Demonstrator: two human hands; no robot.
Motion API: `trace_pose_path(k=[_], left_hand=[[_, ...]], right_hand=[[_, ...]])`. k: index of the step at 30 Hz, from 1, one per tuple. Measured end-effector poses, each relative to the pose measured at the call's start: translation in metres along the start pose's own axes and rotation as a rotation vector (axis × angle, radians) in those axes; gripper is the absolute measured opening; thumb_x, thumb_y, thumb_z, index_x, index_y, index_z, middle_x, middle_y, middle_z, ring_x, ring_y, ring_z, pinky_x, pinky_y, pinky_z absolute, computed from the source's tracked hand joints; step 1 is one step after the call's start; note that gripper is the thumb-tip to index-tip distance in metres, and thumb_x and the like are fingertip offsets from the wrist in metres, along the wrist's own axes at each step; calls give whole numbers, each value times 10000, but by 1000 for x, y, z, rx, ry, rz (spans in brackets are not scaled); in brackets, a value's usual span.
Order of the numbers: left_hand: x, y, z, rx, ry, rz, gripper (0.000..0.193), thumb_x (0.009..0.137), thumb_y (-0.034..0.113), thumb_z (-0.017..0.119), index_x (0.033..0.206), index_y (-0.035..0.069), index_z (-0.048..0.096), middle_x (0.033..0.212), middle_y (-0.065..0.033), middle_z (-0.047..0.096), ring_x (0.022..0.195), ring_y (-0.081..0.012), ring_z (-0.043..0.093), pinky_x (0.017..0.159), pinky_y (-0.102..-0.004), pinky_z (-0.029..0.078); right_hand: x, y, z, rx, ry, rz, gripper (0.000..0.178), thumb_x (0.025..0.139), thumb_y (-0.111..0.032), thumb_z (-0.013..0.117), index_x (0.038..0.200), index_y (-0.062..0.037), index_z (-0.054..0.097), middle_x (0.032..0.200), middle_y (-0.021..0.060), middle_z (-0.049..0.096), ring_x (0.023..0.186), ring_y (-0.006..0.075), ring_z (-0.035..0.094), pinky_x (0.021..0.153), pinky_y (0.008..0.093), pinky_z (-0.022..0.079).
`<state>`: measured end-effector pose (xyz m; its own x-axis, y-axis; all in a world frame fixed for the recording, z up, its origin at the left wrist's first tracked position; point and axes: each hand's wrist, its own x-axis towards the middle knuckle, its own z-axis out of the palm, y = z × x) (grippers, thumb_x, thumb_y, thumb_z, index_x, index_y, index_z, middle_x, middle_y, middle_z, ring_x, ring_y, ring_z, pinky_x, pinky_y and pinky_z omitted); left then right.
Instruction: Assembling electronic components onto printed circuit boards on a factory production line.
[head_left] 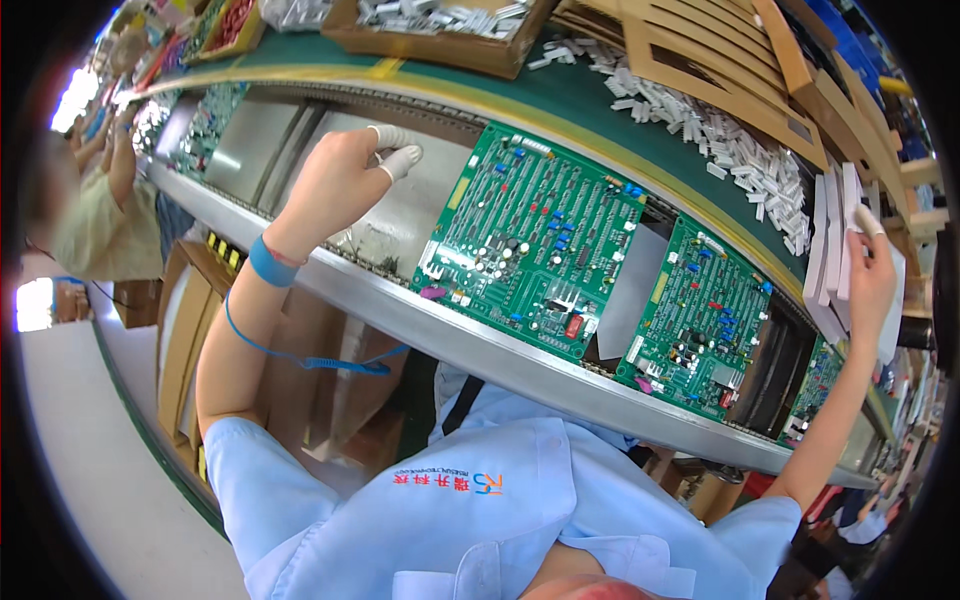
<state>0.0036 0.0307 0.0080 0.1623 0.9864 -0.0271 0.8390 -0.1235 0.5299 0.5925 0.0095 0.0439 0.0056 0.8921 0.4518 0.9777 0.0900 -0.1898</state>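
Observation:
My left hand [340, 185] hovers over the metal conveyor bed, left of a large green circuit board [530, 240]. White finger cots cover its thumb and forefinger, and its fingers are curled closed; whatever they may hold is hidden. A blue wrist strap [270, 263] with a coiled cord circles that wrist. Reaching far right, my right hand [872, 275], with a white cot on a finger, closes on the edge of a white flat panel [892, 305] beside other upright white panels [822, 240]. A second green circuit board [698, 315] lies on the conveyor between my arms.
Along the far side runs a green ledge [455, 95] with scattered small white parts [740, 165]. A cardboard box [430, 35] of similar parts and cardboard dividers [700, 60] stand there. The metal rail [440, 325] edges the conveyor nearest me. Another person [115, 215] stands at left.

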Motion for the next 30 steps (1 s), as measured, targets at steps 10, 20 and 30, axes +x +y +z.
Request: trace_pose_path(k=[10,20,30], left_hand=[[171,34,-21,333,305,439,302,898,264,605,1079,41,697,934,-187,705,869,-359,673,812,-399,513],[260,25,6,-83,-317,137,244,810,-22,527,1028,-36,636,919,-54,664,842,-125,603,740,-266,474],[246,-20,-7,-71,-125,193,267,875,80,637,1114,-40,631,960,-87,683,869,-155,636,765,-278,492]], right_hand=[[-17,124,11,90,77,171,389,938,-216,591,1312,-112,566,1111,137,633,973,250,599,896,323,458],[0,113,-4,0,186,159,468,882,-124,610,1342,-148,531,1198,183,613,1093,351,596,927,407,477],[28,121,24,-88,189,-85,389,895,-188,633,1281,-149,601,1140,155,641,1041,321,609,903,386,481]])
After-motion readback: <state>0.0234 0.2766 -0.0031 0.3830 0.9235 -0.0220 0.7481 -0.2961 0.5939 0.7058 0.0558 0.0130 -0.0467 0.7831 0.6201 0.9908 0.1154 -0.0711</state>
